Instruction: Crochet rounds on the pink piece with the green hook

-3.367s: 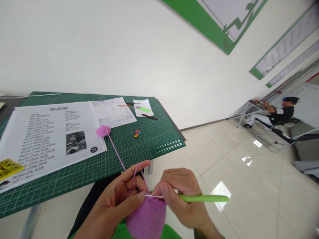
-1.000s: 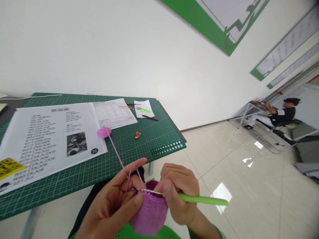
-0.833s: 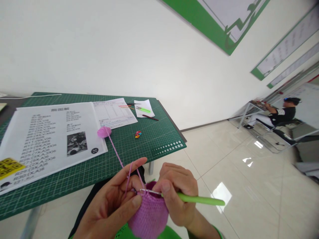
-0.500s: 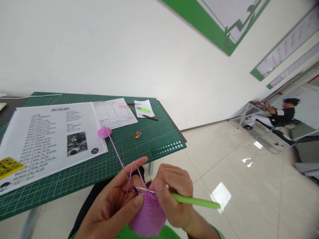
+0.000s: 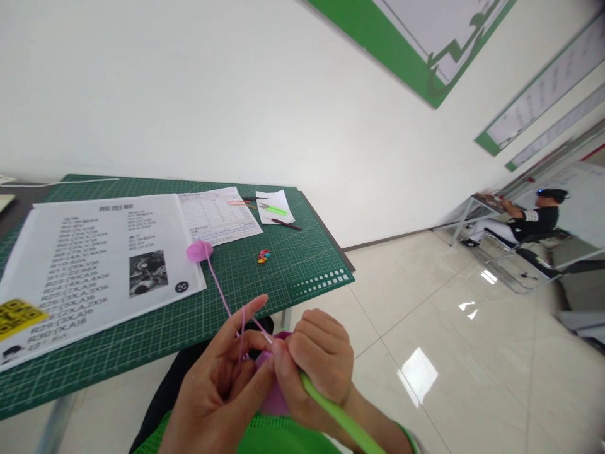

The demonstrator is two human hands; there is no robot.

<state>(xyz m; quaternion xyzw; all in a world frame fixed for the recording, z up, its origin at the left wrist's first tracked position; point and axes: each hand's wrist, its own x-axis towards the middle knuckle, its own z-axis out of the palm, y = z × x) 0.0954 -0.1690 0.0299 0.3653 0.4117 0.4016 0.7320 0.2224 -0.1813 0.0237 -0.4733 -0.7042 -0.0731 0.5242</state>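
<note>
My right hand (image 5: 319, 362) is closed around a crochet hook (image 5: 338, 413) with a thick green handle; its metal tip points up and left at the work. My left hand (image 5: 222, 378) pinches the pink crocheted piece (image 5: 275, 397) between thumb and fingers, with its index finger stretched out. Pink yarn loops over that finger and runs back to a small yarn ball (image 5: 199, 251) on the printed sheet. Most of the crocheted piece is hidden behind both hands, and the stitch at the hook's tip is too small to make out.
A green cutting mat (image 5: 236, 277) covers the table. On it lie a printed pattern sheet (image 5: 94, 271), a form (image 5: 217, 217), green thread snips (image 5: 274, 209), a dark thin stick (image 5: 286, 224) and small coloured stitch markers (image 5: 263, 256). A person (image 5: 539, 217) sits at a far table.
My right hand has turned and moved slightly left, swinging the hook's handle downward so it slants toward the bottom edge. The crocheted piece is now more covered by my hands.
</note>
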